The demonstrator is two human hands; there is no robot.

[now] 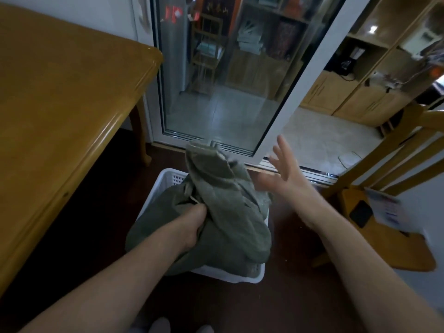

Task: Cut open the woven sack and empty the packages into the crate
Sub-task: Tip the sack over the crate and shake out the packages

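crumpled olive woven sack [223, 212] in fisted left hand [192, 224], right hand [286, 174] splayed, empty

One head-worn wide-angle view looks forward and steeply down, close over the crate [173, 179].

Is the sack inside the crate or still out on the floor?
Inside: the woven sack sits bunched in the white crate, left hand gripping it.

Dim indoor light, brightest beyond the fingers [280, 150] of the blurred right hand [283, 176], where the glass door [223, 92] shows pale streaky reflections. The table [60, 104] edge carries a soft sheen. Deep shadow lies under it. Straight lines bow at the edges.
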